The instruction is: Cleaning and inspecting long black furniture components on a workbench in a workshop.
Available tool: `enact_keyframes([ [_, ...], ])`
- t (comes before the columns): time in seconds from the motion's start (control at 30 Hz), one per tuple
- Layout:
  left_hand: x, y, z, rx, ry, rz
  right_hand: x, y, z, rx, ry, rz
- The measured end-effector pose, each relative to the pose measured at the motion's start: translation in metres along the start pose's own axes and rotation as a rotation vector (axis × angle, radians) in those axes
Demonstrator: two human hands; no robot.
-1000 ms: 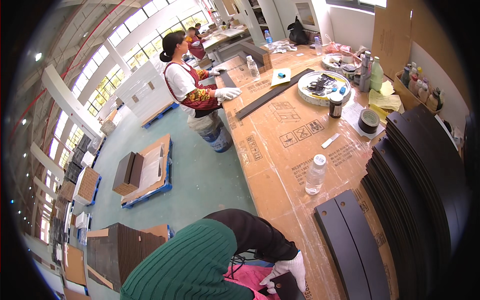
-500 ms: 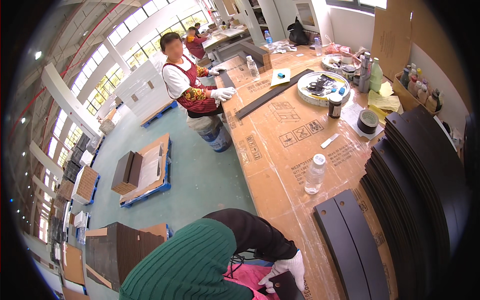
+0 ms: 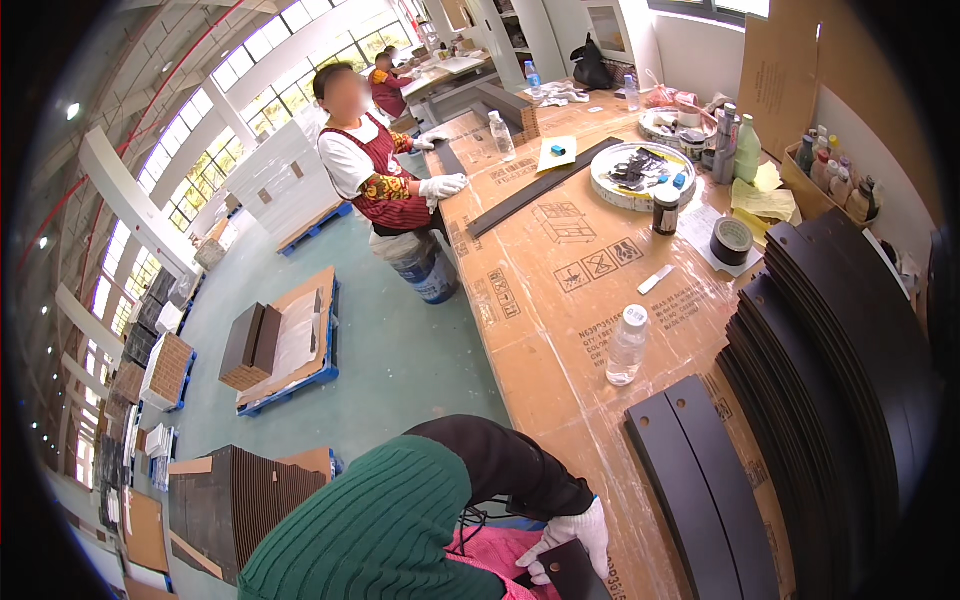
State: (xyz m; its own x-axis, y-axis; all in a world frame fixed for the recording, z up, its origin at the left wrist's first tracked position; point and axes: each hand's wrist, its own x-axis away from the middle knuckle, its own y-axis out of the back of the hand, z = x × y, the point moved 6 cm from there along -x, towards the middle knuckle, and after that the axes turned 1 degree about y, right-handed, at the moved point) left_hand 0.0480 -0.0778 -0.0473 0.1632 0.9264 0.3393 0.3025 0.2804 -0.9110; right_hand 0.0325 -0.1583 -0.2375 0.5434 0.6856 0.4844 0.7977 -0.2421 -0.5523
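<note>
My left hand, in a white knit glove, is closed on the end of a dark flat board at the table's near edge. A round hole shows near that end; the rest of the board runs out of the lower edge. Pink cloth lies beside the hand, below my black sleeve. To the right, two dark boards with holes at their far ends lie side by side on the table. My right hand is out of view.
A clear bottle stands beyond the two boards. Tall stacks of dark boards line the right. Further off are a paint-smeared round tray, a tape roll and a long dark strip. A gloved co-worker sits across the table's left side.
The view has shifted slightly. My left hand keeps its grip on the dark board, with almost no movement.
</note>
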Motion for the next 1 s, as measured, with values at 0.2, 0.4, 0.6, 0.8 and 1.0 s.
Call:
enact_keyframes([
  [0.2, 0.000, 0.003, 0.010, -0.012, -0.016, -0.010, 0.124, -0.104, -0.102, -1.483, -1.043, -0.124],
  [0.4, -0.012, 0.024, 0.018, -0.028, 0.009, 0.079, 0.052, -0.073, -0.286, -1.946, -1.397, 0.795],
  [0.6, 0.001, -0.001, 0.008, -0.132, -0.001, 0.064, 0.007, -0.042, -0.389, -1.722, -1.350, 1.407],
  [0.8, 0.004, -0.005, 0.007, -0.132, 0.014, 0.069, -0.023, -0.025, -0.435, -1.388, -1.183, 1.794],
  [1.0, 0.005, -0.004, 0.007, -0.100, 0.012, 0.072, -0.050, -0.011, -0.459, -1.077, -0.995, 2.005],
])
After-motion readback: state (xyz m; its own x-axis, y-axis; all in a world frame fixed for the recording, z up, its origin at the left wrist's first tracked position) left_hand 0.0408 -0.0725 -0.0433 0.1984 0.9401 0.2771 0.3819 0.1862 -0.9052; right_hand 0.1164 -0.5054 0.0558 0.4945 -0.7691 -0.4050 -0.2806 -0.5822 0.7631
